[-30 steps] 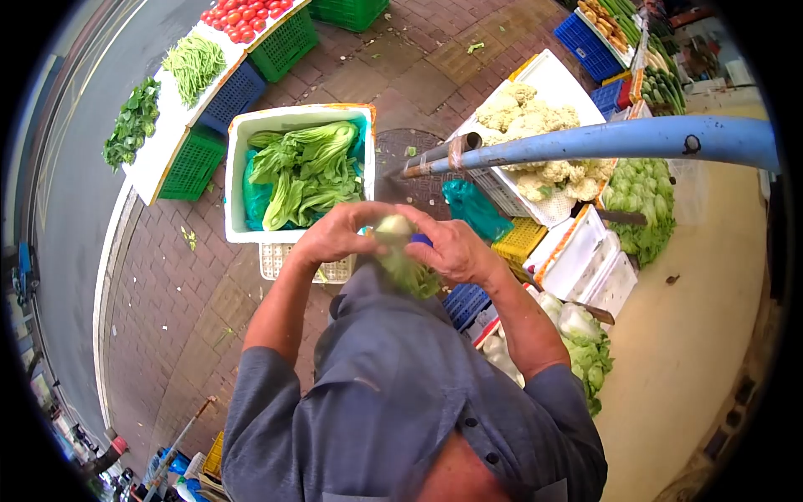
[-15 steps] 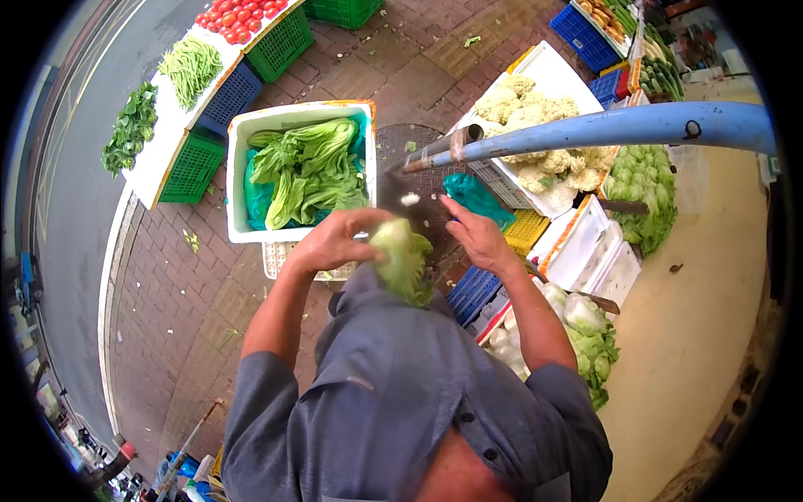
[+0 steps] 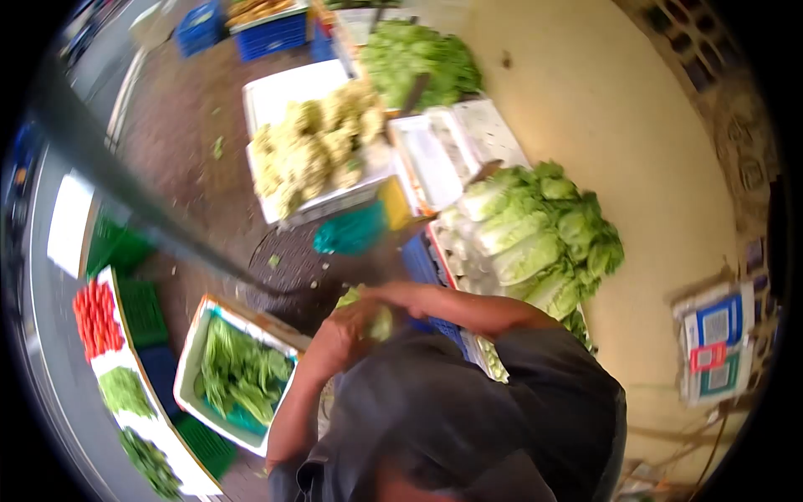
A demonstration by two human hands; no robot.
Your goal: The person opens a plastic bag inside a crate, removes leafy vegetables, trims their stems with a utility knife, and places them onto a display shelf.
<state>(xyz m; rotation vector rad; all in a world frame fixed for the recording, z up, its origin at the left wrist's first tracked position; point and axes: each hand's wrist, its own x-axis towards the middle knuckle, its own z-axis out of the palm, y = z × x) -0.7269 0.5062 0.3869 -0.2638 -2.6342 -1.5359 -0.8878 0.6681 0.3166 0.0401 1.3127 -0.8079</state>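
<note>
My left hand [image 3: 341,335] is closed around a pale green leafy vegetable [image 3: 381,323], held close in front of my chest. Fingers cover much of it. My right hand [image 3: 391,294] reaches across to the vegetable's upper side. Blur hides its fingers, and I cannot tell whether it holds anything. To the lower left of my hands, a white foam box [image 3: 186,378] holds long-stemmed leafy greens [image 3: 238,364] on teal plastic. On the right, next to my right forearm, Chinese cabbages [image 3: 523,243] lie piled in a crate.
A blurred pole [image 3: 159,201] slants across the left side. Cauliflowers [image 3: 314,142] sit in a white box ahead, with a teal plastic bag [image 3: 351,230] below it. Lettuce [image 3: 418,63] is piled farther back. Tomatoes [image 3: 99,320] and green beans [image 3: 125,391] line the left stand.
My view has turned to the right, so the foam box now sits lower left and the cabbages nearer the centre. My right hand has come in to the vegetable in my left hand.
</note>
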